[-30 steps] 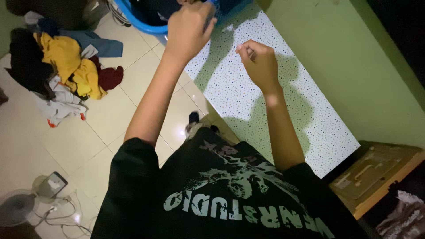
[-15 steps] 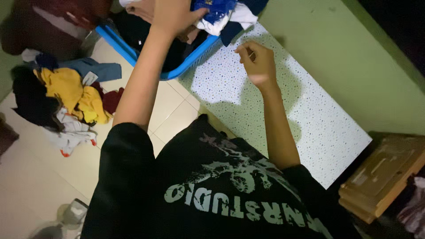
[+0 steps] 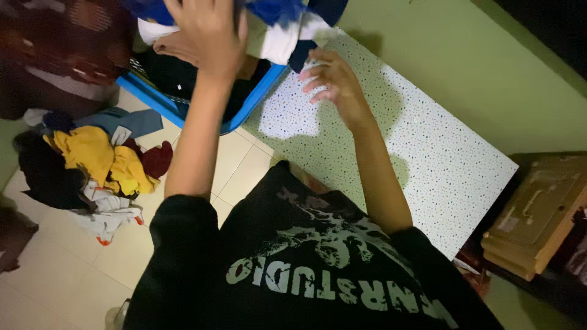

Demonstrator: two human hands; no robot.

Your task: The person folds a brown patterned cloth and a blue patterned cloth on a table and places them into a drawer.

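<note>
Garment [image 3: 278,27], blue and white, now hangs lifted at 12 o'clock above the blue basket [image 3: 251,101], higher than a moment ago. Left hand [image 3: 208,30] grips its bunched top; right hand [image 3: 327,79], fingers spread, has moved up to touch its lower edge over the speckled table [image 3: 428,159].

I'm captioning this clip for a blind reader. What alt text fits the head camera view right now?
Seen from above, a person in a black printed shirt lifts a blue and white garment out of a blue laundry basket with the left hand, while the right hand reaches for its edge over a speckled white tabletop. A heap of clothes lies on the tiled floor.
</note>
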